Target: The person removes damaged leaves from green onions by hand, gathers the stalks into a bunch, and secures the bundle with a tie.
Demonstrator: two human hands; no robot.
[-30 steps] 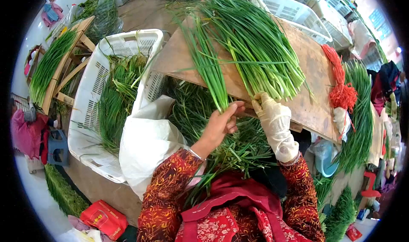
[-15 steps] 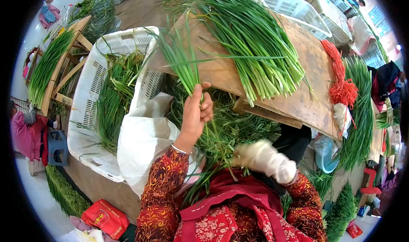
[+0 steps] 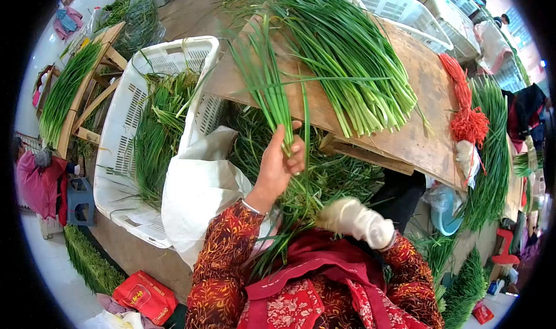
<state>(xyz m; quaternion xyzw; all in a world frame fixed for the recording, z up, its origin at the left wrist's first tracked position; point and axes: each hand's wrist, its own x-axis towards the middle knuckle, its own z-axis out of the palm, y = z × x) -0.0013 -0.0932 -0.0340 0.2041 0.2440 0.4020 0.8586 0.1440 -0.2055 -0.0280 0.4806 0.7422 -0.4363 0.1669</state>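
Note:
My left hand is bare and wrapped round the lower part of a small bunch of garlic chives, its leaves fanned upward over the board's edge. One loose chive stalk stands apart just right of that hand. In a pale glove, my right hand is low near my apron, close to trailing leaves; motion blurs its fingers, so its grip does not show. A large heap of garlic chives lies on the wooden board, white-green stems toward me.
Left of me stands a white perforated crate with leaves inside, a white sack against it. Leaf scraps pile below the board. Red string hangs at the board's right end, near more chives and a blue basin.
My left hand has moved slightly right and down with its bunch, and a stalk now stands separate beside it. My right hand has shifted slightly left, still blurred.

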